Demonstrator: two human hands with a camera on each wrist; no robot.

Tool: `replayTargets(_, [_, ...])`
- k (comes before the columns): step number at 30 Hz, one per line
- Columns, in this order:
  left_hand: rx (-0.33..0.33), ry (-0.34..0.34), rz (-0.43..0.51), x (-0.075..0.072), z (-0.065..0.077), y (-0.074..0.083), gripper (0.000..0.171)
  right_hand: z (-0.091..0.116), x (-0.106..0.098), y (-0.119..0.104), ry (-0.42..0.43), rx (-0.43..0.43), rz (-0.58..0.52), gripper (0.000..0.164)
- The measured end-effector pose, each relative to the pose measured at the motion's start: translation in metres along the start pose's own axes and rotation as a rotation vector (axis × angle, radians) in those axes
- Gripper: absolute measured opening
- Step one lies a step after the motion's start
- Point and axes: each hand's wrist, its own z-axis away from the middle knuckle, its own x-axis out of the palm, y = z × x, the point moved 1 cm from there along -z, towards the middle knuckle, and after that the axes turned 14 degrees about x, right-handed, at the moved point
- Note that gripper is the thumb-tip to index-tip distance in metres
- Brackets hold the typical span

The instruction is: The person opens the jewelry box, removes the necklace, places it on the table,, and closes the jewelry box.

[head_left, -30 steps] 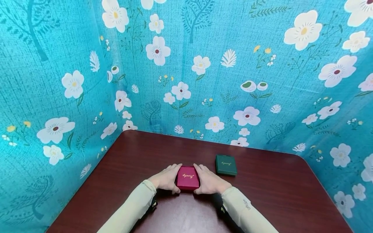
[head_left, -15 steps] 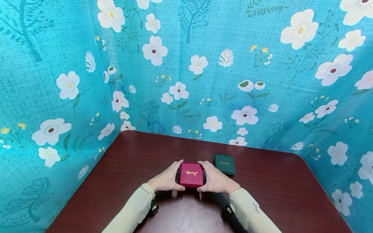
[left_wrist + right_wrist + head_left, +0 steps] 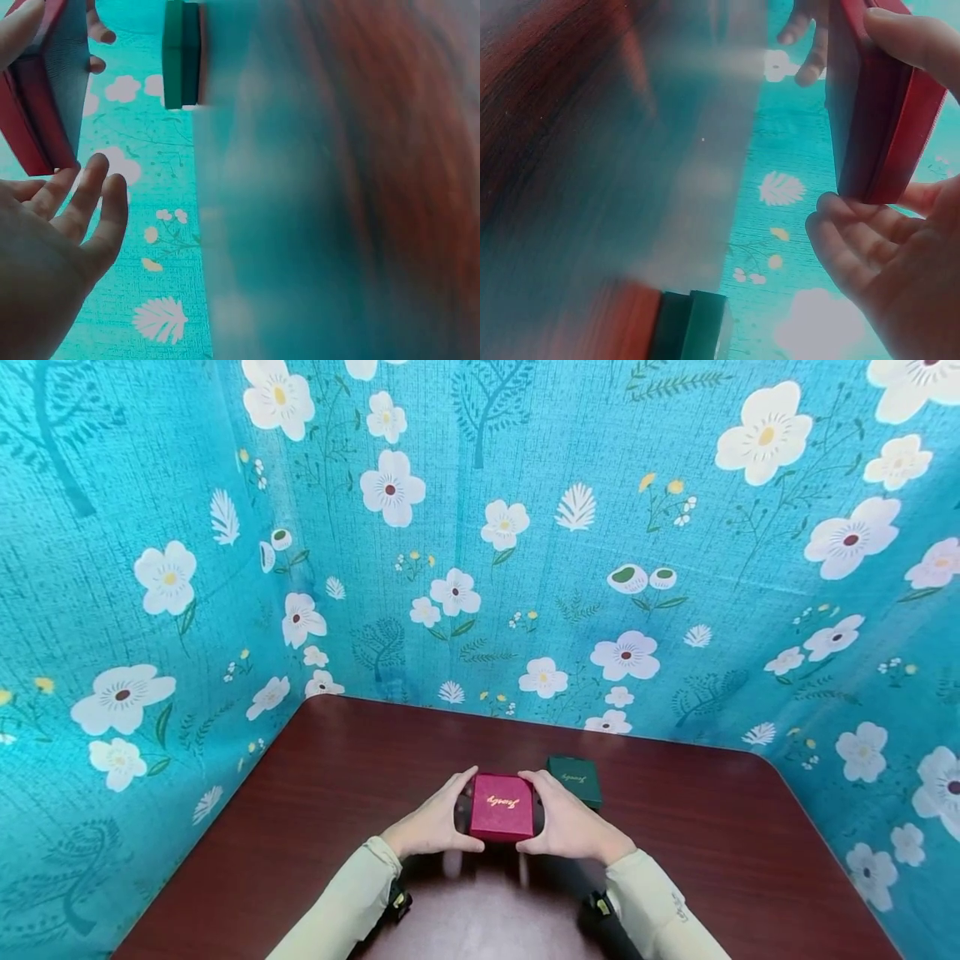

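Between both hands a square crimson jewelry box (image 3: 502, 810) with gold lettering on its lid hangs over the table. The left hand (image 3: 433, 825) holds its left side, thumb at the near corner and fingers at the far one. On the opposite side the right hand (image 3: 576, 823) grips it the same way. In the left wrist view the box (image 3: 45, 97) shows its dark underside, with the left fingers (image 3: 94, 187) by its far edge. The right wrist view has the right thumb (image 3: 911, 37) on the near end of the box (image 3: 877, 112).
A dark green jewelry box (image 3: 574, 779) lies on the table behind the right hand, partly covered by it. The glossy reddish-brown table (image 3: 360, 752) meets a turquoise flowered cloth (image 3: 480, 568) at its back and left sides.
Both hands have raised the crimson box off the table and brought it slightly to the right in the head view. The green box stays where it lies; the head view has shifted slightly.
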Motion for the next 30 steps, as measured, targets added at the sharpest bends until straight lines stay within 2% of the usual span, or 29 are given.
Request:
replayTargets(5, [0.020,0.026,0.066,0.001,-0.002,0.004,0.108,0.005,-0.007,-0.004,0.017,-0.008,-0.016,0.101])
replayTargets(14, [0.024,0.040,0.064,0.005,-0.001,0.009,0.107,0.013,-0.014,-0.009,-0.014,-0.015,-0.073,0.102])
replayTargets(18, [0.028,0.041,0.062,0.007,-0.001,0.013,0.102,0.014,-0.016,-0.011,0.006,-0.038,-0.046,0.102])
replayTargets(24, [0.009,0.077,0.072,0.008,-0.001,0.013,0.096,0.017,-0.017,-0.017,0.025,-0.027,-0.006,0.101])
replayTargets(30, [0.025,0.095,0.106,0.009,-0.002,0.013,0.097,0.018,-0.017,-0.018,0.036,-0.013,0.009,0.104])
